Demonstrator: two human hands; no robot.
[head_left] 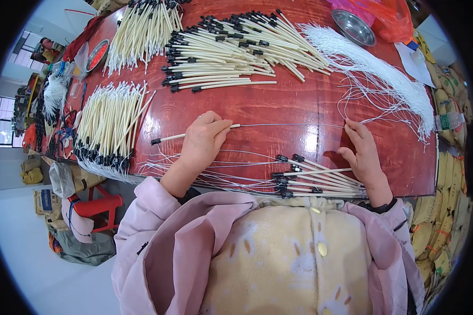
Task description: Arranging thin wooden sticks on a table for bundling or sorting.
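Note:
My left hand point(201, 140) is closed round a thin cream stick point(171, 138) with a black fitting on its left end. From the stick's right end a fine white cord point(294, 125) runs nearly straight to the fingertips of my right hand point(363, 160). That hand has its thumb apart from the other fingers; the cord seems caught at its forefinger. Just below, between the hands, lies a small bunch of similar sticks point(320, 181), black ends to the left, with loose white cords trailing left from them.
On the red table point(236, 107), a large pile of sticks point(220, 52) lies at the back. More bundles stand at the far left point(144, 31) and near left point(110, 115). White cords point(373, 68) spread at right beside a metal bowl point(353, 27). A red stool point(100, 205) stands lower left.

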